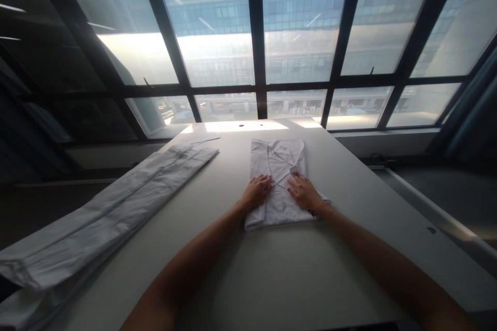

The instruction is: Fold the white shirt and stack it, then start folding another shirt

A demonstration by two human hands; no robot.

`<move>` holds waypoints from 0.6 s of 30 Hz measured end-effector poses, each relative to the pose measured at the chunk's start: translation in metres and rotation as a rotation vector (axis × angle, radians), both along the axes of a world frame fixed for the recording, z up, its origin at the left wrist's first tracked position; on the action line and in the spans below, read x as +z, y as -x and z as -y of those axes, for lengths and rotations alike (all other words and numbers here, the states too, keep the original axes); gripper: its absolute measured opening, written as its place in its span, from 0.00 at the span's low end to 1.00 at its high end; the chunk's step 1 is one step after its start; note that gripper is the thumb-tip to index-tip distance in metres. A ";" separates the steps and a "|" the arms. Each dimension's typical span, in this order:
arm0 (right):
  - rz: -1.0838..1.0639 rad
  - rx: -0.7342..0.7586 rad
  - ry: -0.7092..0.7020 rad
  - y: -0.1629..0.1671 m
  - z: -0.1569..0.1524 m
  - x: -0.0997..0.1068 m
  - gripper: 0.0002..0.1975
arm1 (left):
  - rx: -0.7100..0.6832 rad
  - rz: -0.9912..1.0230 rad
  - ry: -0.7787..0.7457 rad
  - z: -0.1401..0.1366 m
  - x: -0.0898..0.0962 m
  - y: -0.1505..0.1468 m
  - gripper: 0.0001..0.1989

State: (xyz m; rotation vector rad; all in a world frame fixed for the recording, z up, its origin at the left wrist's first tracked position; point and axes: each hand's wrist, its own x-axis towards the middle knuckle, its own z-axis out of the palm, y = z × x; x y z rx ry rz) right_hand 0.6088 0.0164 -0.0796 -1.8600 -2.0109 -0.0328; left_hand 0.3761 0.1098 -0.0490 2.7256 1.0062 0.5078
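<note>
A light grey-white garment (283,158), folded into a rectangle, lies flat on the white table (217,248) in front of me. My left hand (258,190) rests on its left side, palm down with the fingers stretched out. On the right side my right hand (305,192) presses on the cloth, its fingers spread flat. Creases run across the fabric between the two hands. A small corner of cloth sticks out beyond my right wrist. Which kind of garment it is I cannot tell.
Along the table's left side lie long, folded white garments (116,217), some hanging over the near left edge. Beyond the far edge rise large windows with dark frames (255,36). Curtains (466,108) hang at both sides. A small dark fitting (431,230) sits near the right edge.
</note>
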 end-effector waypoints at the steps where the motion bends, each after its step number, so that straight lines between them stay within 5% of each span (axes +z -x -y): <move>1: 0.000 -0.001 0.000 0.000 -0.001 -0.001 0.26 | 0.002 0.024 0.002 -0.002 -0.001 0.000 0.23; 9: -0.007 -0.015 0.018 0.000 0.000 0.000 0.27 | 0.025 0.275 0.085 -0.010 -0.002 0.002 0.24; 18: -0.002 -0.015 0.015 -0.001 -0.001 -0.002 0.27 | 0.148 0.183 0.094 -0.010 0.002 -0.001 0.31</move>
